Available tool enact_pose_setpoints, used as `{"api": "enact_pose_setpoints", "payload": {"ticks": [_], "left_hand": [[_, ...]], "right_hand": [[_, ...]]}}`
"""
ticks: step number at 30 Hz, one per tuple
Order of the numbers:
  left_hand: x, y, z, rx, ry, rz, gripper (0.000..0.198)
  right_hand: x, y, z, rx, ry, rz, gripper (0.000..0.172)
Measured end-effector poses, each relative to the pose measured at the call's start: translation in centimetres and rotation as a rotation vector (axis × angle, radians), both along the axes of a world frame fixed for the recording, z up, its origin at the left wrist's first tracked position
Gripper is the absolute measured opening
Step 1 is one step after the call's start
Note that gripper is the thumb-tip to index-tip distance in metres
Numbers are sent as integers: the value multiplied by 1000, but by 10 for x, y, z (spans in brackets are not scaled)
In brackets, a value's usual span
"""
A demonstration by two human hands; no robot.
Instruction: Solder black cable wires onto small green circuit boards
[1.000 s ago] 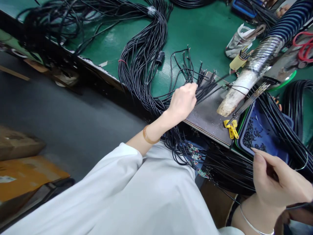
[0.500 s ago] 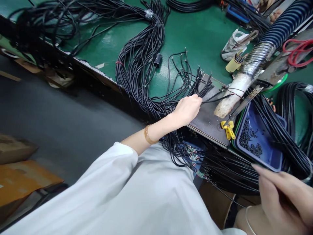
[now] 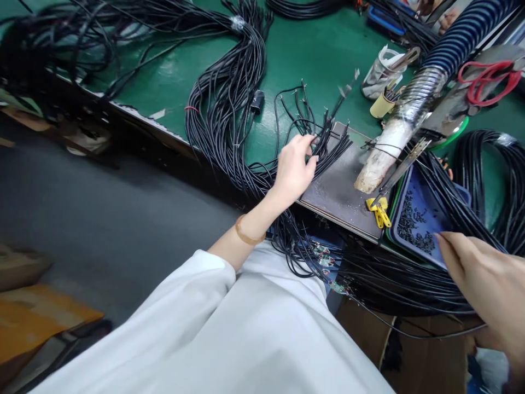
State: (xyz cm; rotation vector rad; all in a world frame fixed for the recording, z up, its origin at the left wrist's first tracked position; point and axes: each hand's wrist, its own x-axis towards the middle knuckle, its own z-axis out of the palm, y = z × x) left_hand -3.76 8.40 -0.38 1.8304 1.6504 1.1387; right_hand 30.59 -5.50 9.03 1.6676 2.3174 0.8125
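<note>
My left hand (image 3: 296,167) is at the tip end of a thick bundle of black cables (image 3: 229,93). Its thumb and index finger are apart, touching or just over the loose cable ends (image 3: 334,145) on a dark board (image 3: 340,191). One blurred cable tip (image 3: 348,87) sticks up beyond them. My right hand (image 3: 479,273) is closed, fingertips pressed together, at the near edge of a blue tray (image 3: 441,205) of small black pieces (image 3: 414,224). Whatever those fingers hold, if anything, is hidden. Cables with small green circuit boards (image 3: 326,261) hang below the table edge by my lap.
A white-ended hose (image 3: 373,169) reaches down over the board, near a yellow clip-like piece (image 3: 379,212). Red-handled scissors (image 3: 490,82), a cup of tools (image 3: 383,71) and a yellow holder (image 3: 381,105) stand behind. More coiled cables (image 3: 484,148) lie at right.
My left hand has moved left and its fingers have parted; a cable tip now swings up. My right hand has risen from the lower right to the tray's edge, its fingers still together.
</note>
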Motion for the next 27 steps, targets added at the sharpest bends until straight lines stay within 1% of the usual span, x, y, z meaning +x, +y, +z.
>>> {"api": "enact_pose_setpoints", "payload": {"ticks": [2, 4, 6, 10, 12, 14, 18, 23, 25, 27], "left_hand": [[7, -3, 0, 27, 209, -53, 41], [12, -5, 0, 0, 355, -164, 45], [16, -7, 1, -29, 453, -242, 42], [22, -11, 4, -27, 565, -261, 31], [24, -12, 6, -29, 609, -273, 30], [26, -11, 7, -47, 642, -276, 32], [23, -4, 8, -51, 612, -208, 41], [16, 2, 5, -81, 609, -147, 34], [16, 0, 4, -60, 602, -156, 29], [17, -2, 4, -43, 601, -191, 27]], "right_hand": [[4, 6, -1, -9, -169, 74, 33], [-1, 6, 0, -11, -202, 125, 29], [-9, 5, 1, -30, -173, 160, 27], [-19, 8, 2, 0, -155, 213, 30], [-21, 11, 3, 1, -155, 226, 29], [-23, 14, 4, -9, -153, 225, 28], [-30, 15, 8, -14, -157, 231, 28], [-30, 15, 9, -41, -171, 226, 25], [-28, 16, 7, -40, -161, 226, 26], [-26, 17, 5, -46, -155, 212, 26]]}}
